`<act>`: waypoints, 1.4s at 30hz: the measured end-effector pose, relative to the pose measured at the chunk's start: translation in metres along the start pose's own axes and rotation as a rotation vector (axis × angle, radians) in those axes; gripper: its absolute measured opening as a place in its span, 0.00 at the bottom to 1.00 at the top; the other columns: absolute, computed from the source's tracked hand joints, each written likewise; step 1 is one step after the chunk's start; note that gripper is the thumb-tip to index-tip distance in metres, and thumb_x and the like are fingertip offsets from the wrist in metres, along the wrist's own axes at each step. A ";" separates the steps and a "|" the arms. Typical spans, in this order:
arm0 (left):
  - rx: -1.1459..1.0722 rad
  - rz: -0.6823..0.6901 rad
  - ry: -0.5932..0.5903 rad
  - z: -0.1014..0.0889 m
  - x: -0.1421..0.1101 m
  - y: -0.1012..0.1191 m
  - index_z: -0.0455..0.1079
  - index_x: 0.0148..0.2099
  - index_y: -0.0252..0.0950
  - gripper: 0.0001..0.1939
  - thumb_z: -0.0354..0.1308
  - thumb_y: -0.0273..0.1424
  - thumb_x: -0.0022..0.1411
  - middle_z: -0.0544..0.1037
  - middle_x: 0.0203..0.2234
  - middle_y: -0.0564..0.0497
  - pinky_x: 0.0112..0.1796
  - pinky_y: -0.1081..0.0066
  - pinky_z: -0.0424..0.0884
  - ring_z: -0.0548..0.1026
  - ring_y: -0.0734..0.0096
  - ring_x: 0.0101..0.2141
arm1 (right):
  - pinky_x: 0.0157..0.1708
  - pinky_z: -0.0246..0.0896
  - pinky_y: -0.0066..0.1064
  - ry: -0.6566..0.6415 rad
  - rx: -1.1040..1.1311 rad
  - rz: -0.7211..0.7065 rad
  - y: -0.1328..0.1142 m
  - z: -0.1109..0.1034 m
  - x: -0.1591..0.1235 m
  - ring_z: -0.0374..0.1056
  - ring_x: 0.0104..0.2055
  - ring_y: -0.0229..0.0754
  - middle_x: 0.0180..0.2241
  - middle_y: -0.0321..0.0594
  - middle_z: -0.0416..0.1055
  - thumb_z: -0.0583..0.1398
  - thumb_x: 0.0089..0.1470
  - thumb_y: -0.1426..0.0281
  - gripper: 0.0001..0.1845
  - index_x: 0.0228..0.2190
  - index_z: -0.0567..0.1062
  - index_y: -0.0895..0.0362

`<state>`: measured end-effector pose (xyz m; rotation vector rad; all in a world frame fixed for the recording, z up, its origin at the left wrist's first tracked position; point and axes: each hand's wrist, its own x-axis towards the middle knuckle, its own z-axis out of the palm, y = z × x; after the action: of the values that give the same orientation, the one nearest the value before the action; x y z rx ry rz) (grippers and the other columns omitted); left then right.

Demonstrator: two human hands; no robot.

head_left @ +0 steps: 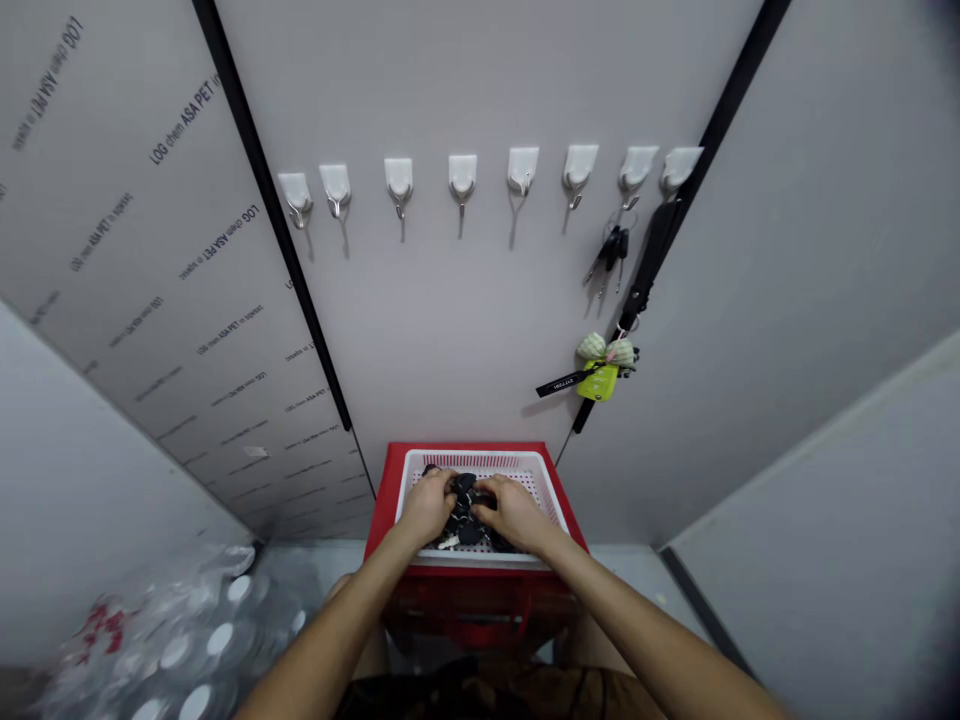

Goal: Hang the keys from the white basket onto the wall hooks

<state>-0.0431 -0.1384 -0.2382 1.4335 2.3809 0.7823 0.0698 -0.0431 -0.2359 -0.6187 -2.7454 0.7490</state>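
Right inside the white basket [472, 559], had the dark, key-like bunch [463, 506] squarely between left hand [427, 507] and right hand [511, 510], equally near both, strung from far edge toward near edge, touched with curled fingers, impossible to tell whether firmly gripped!

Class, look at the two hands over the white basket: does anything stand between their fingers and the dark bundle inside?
Nothing visible does. The left hand and right hand reach in from either side to the dark bundle, and the white basket is open on top. The fingers hide part of the bundle.
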 end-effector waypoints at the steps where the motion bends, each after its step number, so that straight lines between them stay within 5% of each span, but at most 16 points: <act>1: 0.000 -0.012 -0.007 0.000 0.000 0.000 0.62 0.39 0.34 0.16 0.46 0.22 0.44 0.68 0.31 0.48 0.36 0.72 0.60 0.65 0.71 0.33 | 0.33 0.53 0.27 0.000 0.011 0.002 0.001 0.001 0.000 0.60 0.31 0.38 0.29 0.42 0.66 0.54 0.38 0.68 0.15 0.32 0.69 0.59; 10: -0.219 0.052 0.016 0.004 0.001 -0.005 0.63 0.37 0.35 0.18 0.46 0.19 0.40 0.69 0.27 0.52 0.32 0.76 0.60 0.65 0.76 0.28 | 0.34 0.52 0.27 0.052 0.206 -0.073 0.006 0.000 -0.002 0.60 0.32 0.36 0.27 0.38 0.66 0.54 0.37 0.74 0.10 0.27 0.70 0.57; 15: -0.396 0.034 -0.022 0.006 -0.001 -0.002 0.64 0.35 0.33 0.14 0.50 0.25 0.41 0.69 0.25 0.52 0.30 0.75 0.61 0.65 0.75 0.27 | 0.35 0.52 0.25 0.082 0.351 -0.135 0.003 0.000 -0.003 0.60 0.33 0.35 0.28 0.37 0.66 0.52 0.37 0.77 0.09 0.25 0.69 0.58; 20: -0.541 -0.015 0.008 0.006 0.001 -0.002 0.64 0.30 0.32 0.11 0.50 0.22 0.39 0.68 0.25 0.52 0.30 0.76 0.60 0.65 0.76 0.27 | 0.28 0.54 0.25 0.076 0.391 -0.022 0.001 0.004 -0.003 0.59 0.25 0.34 0.20 0.34 0.64 0.51 0.37 0.76 0.05 0.20 0.67 0.58; 28: -1.000 -0.082 -0.020 0.000 0.002 0.001 0.61 0.27 0.31 0.11 0.49 0.17 0.36 0.66 0.19 0.56 0.30 0.77 0.61 0.65 0.80 0.24 | 0.32 0.54 0.27 0.112 0.376 -0.028 0.006 0.003 0.001 0.59 0.29 0.35 0.31 0.39 0.65 0.51 0.39 0.75 0.15 0.34 0.67 0.58; 35: -1.067 -0.096 -0.107 0.002 0.004 0.000 0.61 0.30 0.32 0.15 0.50 0.17 0.34 0.66 0.21 0.55 0.29 0.77 0.60 0.65 0.80 0.24 | 0.30 0.53 0.26 0.010 0.350 -0.070 0.007 0.006 0.001 0.59 0.27 0.35 0.24 0.36 0.65 0.51 0.37 0.76 0.10 0.26 0.68 0.58; 42: -0.859 -0.089 -0.087 0.000 0.003 0.004 0.63 0.27 0.31 0.07 0.52 0.25 0.39 0.66 0.21 0.54 0.31 0.76 0.59 0.64 0.77 0.25 | 0.26 0.53 0.25 0.223 0.431 0.044 0.006 -0.003 -0.001 0.58 0.24 0.34 0.21 0.34 0.62 0.50 0.41 0.71 0.07 0.25 0.65 0.58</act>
<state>-0.0415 -0.1346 -0.2356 0.9516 1.6606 1.4346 0.0735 -0.0376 -0.2366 -0.6229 -2.2746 1.1601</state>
